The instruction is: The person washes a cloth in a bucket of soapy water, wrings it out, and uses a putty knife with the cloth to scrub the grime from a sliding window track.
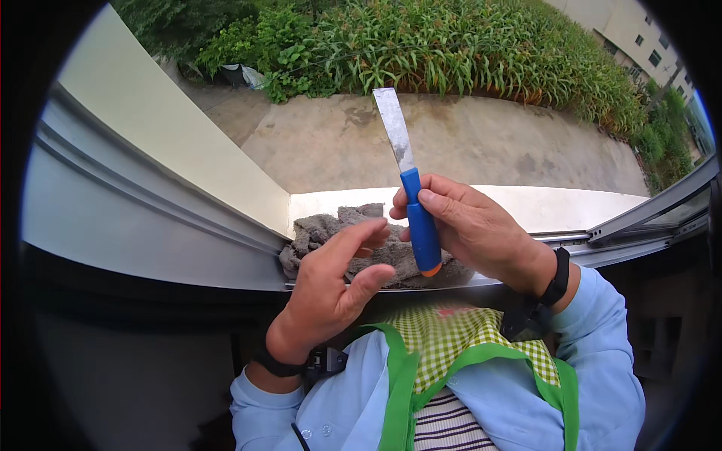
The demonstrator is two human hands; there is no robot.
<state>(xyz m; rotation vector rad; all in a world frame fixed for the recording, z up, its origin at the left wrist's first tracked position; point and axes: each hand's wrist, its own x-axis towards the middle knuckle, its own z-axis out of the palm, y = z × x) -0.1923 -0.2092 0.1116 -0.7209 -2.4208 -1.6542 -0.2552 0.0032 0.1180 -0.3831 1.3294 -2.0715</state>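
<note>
A putty knife (423, 233) with a blue handle, an orange butt end and a flat, smudged metal blade stands nearly upright above the window sill, blade pointing away from me. My right hand (481, 225) pinches its handle near the blade, thumb in front and fingers behind. Just left of the handle, my left hand (327, 282) is held with fingers and thumb apart, holding nothing. Below and beyond both hands, a crumpled grey cloth (320, 229) lies on the sill, partly hidden by them.
The white window sill (526, 207) runs across in front of me. At the left rises a pale window frame (143, 188); at the right is a sliding sash (654, 214) in its metal track. Outside lie a concrete yard (316, 143) and tall green plants (466, 45).
</note>
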